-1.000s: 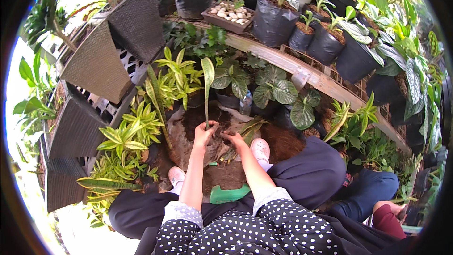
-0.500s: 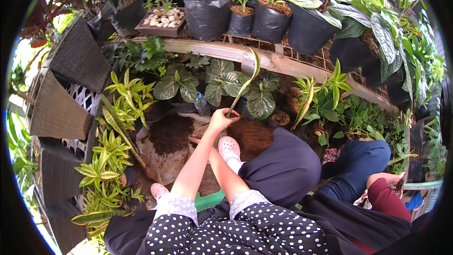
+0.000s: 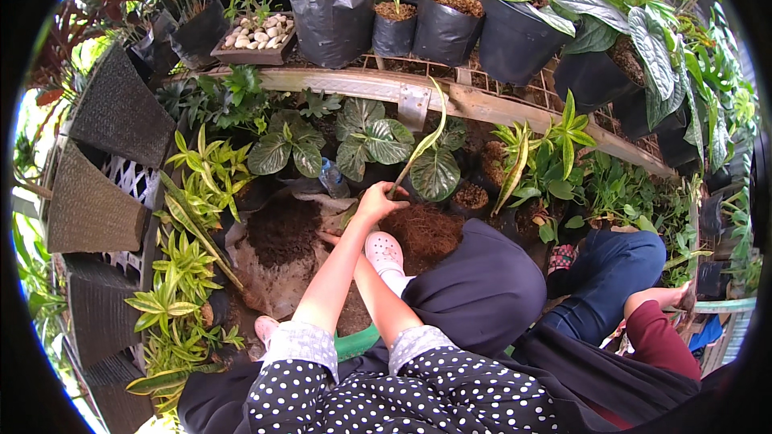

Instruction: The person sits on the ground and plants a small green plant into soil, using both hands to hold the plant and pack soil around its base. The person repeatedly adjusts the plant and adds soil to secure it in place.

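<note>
My forearms cross. My left hand [image 3: 383, 202] reaches to the right of the other and is closed round the base of a long snake plant leaf [image 3: 426, 143], green with a pale yellow edge, which stands up and leans right. My right hand [image 3: 330, 238] is mostly hidden behind the left forearm. Its visible fingers are stretched out at the edge of a dark soil heap [image 3: 283, 231], which lies on a pale dirty sheet [image 3: 269, 277]. A brown fibrous heap [image 3: 422, 233] lies just right of my left hand.
A pink clog [image 3: 384, 251] is beside my right forearm. A plastic bottle [image 3: 334, 179] and broad-leaved plants [image 3: 378, 141] stand beyond. Behind them, a wooden-edged rack [image 3: 346, 83] carries several black pots. Yellow-green plants [image 3: 169, 297] line the left. Another person's leg [image 3: 615, 277] is at right.
The whole view has shifted slightly. My left hand still grips the snake plant leaf, and the right hand stays by the soil. The other person's arm at right has moved a little.
</note>
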Tool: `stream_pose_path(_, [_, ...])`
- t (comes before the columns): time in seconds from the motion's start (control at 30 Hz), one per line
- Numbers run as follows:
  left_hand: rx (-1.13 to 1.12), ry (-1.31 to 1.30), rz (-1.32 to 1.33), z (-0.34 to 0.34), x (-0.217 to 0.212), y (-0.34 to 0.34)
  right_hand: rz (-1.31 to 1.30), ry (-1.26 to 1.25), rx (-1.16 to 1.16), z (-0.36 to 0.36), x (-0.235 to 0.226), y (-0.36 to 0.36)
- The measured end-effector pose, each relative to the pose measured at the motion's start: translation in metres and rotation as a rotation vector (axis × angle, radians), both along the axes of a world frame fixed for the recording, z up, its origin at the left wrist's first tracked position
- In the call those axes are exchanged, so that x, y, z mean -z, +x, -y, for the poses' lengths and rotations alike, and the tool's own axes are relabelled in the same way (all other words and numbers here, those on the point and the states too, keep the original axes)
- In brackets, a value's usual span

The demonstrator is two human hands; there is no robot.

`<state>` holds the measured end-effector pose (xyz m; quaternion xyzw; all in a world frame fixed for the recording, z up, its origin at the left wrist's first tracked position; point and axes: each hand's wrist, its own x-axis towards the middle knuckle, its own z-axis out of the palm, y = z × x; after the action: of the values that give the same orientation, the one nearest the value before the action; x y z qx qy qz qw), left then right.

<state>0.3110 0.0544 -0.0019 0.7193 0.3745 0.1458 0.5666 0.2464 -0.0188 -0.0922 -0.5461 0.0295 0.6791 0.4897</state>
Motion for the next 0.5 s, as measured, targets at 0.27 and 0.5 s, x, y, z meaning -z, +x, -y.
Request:
stream_pose_path(0.27, [0.062, -0.469, 0.158, -0.01, -0.05, -0.015, -0.058, -0.003, 0.041, -0.003, 0.004, 0.003])
stream_pose_path(0.5, [0.006, -0.386, 0.112, -0.038, -0.117, -0.12, -0.426, 0.29, 0.238, -0.013, -0.03, 0.009])
